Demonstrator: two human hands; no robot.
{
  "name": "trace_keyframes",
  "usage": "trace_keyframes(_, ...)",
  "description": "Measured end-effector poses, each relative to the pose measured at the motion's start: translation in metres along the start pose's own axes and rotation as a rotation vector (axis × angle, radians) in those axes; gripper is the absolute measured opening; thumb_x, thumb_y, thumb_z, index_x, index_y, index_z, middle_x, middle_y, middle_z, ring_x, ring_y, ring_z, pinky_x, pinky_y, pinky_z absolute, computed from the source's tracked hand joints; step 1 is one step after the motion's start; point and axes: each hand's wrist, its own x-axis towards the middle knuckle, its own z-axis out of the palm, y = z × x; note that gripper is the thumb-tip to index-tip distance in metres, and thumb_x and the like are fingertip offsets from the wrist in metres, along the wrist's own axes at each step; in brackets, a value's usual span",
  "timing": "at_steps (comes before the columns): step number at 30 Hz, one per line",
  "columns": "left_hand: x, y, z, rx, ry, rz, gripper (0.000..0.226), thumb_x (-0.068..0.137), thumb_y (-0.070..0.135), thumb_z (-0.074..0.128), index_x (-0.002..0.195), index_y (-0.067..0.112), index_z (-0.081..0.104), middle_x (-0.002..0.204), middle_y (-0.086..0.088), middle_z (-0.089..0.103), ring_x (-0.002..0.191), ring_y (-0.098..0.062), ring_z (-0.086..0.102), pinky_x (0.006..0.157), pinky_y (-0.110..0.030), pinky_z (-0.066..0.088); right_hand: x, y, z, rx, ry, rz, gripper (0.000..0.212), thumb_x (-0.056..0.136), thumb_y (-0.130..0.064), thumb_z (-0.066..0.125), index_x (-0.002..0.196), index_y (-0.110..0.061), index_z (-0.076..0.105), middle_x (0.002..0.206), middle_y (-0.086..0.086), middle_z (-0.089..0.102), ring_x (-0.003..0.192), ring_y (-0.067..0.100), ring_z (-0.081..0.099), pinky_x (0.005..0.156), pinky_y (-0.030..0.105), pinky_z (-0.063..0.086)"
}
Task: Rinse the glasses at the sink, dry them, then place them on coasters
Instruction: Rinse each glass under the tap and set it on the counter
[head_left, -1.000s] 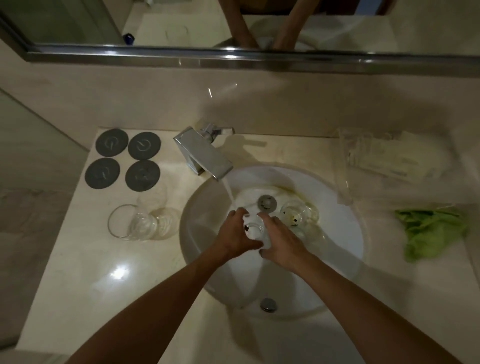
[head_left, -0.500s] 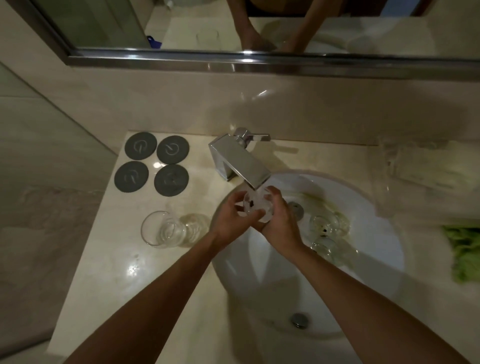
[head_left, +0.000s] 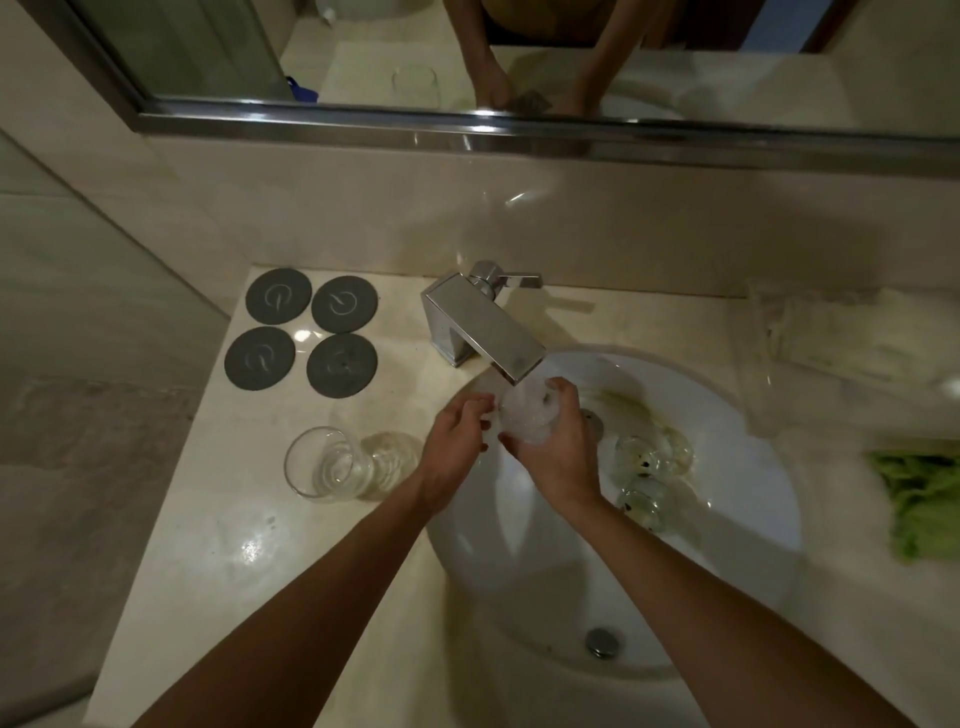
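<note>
- The right hand (head_left: 558, 447) is curled round a clear glass (head_left: 525, 413) and holds it just under the spout of the tap (head_left: 483, 327), above the sink (head_left: 737, 571); the glass's mouth seems to tilt up toward the spout, though foam-white water blurs its outline, so its exact axis is hard to read
- The left hand (head_left: 457, 441) sits at the glass's left side with fingers bent, fingertips touching or nearly touching the glass; whether it truly grips I cannot tell
- Glasses, counted: four; one in the hands; two lying in the basin (head_left: 641, 452) (head_left: 644, 501) right of the drain, close together, dark specks inside them; one standing upright on the bench (head_left: 218, 545) left of the sink (head_left: 324, 470), mouth up
- Coasters: four dark round ones (head_left: 278, 296) (head_left: 344, 304) (head_left: 260, 358) (head_left: 341, 365) in a two-by-two square at the bench's back left corner, all bare
- A green cloth (head_left: 924, 499) lies at the right, cut off by the frame edge; behind it a clear plastic packet (head_left: 841, 343), contents hard to make out
- The mirror (head_left: 519, 52) above shows both forearms reflected
</note>
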Motion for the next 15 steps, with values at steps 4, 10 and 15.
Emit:
trace_keyframes(4,-0.0006,-0.0042,-0.0010,0.002,-0.013,0.006,0.034,0.104,0.029,0.038,0.119,0.018,0.066,0.116,-0.001,0.067,0.106,-0.022,0.062,0.090,-0.039,0.054,-0.0043,-0.0010,-0.0015,-0.049,-0.062,-0.035,0.085,0.068,-0.025,0.090,0.138,-0.022,0.042,0.118,-0.008,0.054,0.098,-0.006,0.041,0.082,0.027,0.047)
trace_keyframes(10,-0.0035,-0.0036,0.0014,0.010,-0.012,0.018,0.030,0.104,0.028,0.039,0.116,0.021,0.066,0.115,0.001,0.067,0.105,-0.019,0.062,0.090,-0.039,0.054,-0.0047,-0.0032,0.0022,0.067,0.018,0.058,0.081,0.066,-0.024,0.092,0.131,-0.027,0.043,0.104,-0.018,0.048,0.099,0.008,0.051,0.074,0.015,0.040)
trace_keyframes(15,-0.0060,-0.0003,0.0016,-0.005,-0.041,0.007,0.033,0.089,0.041,0.041,0.106,0.029,0.067,0.110,0.003,0.070,0.103,-0.018,0.066,0.094,-0.045,0.055,-0.0087,-0.0029,0.0051,0.058,-0.048,0.022,0.081,0.063,-0.027,0.093,0.128,-0.028,0.044,0.109,-0.011,0.056,0.096,0.010,0.058,0.075,0.021,0.049)
